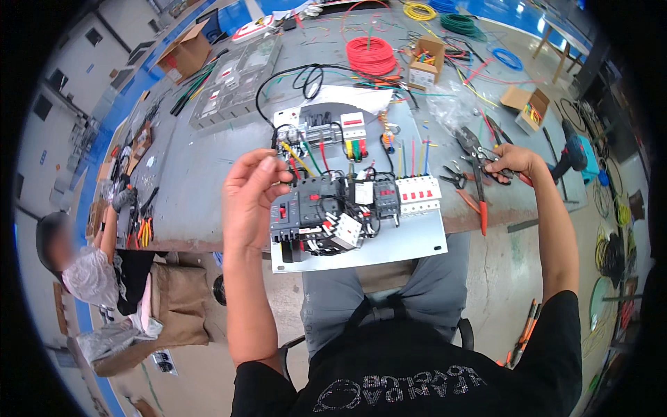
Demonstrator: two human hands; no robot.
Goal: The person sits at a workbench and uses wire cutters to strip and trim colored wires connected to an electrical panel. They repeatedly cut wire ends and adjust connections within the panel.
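Grey mounting plate (389, 247) lies at the near edge of the table (201, 174), over the person's knees. Just right of the left hand (251, 198) sits a black breaker (300, 208) with contactors and a white row of small breakers (419, 193) beside it, all seated and looped with black leads. Left hand raised, fingers loosely curled, pinched near the thumb; whether it holds anything small, cannot tell. Beyond it, a rail of terminals (326, 132) with yellow, red and green wires running down to the devices. Loose coloured wire ends (413, 156) stand above the white row, seemingly not yet landed. Judgement: devices mounted, wiring partly done, several ends left. Right hand (513, 165), out to the side, closed on orange-handled pliers (479, 187) on the table. Far beyond, a red wire coil (370, 54).
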